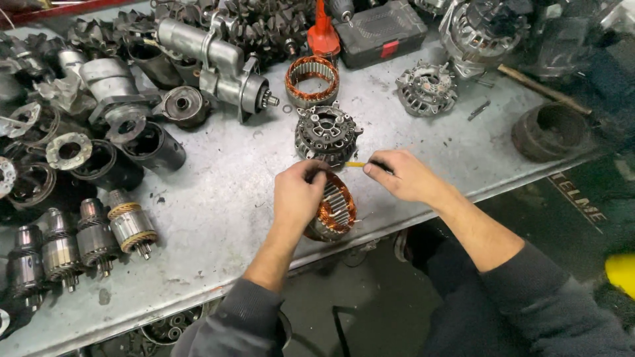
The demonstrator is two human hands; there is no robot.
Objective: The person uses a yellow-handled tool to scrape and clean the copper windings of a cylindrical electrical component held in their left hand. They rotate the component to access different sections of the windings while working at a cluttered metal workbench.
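My left hand [299, 196] grips a round stator ring with copper windings [337, 210], held tilted at the front edge of the grey metal bench [218, 198]. My right hand [402, 175] pinches a thin tool with a yellow tip [357, 164], pointed left toward the top of the stator. Just beyond both hands lies a dark alternator housing [327, 133], and behind it a second stator ring with copper windings [311, 80].
A starter motor [211, 63] and several dark housings crowd the back left. Three armatures [92, 238] lie at the left front. A black case [380, 30], another alternator housing [426, 87] and a dark drum [550, 131] sit to the right.
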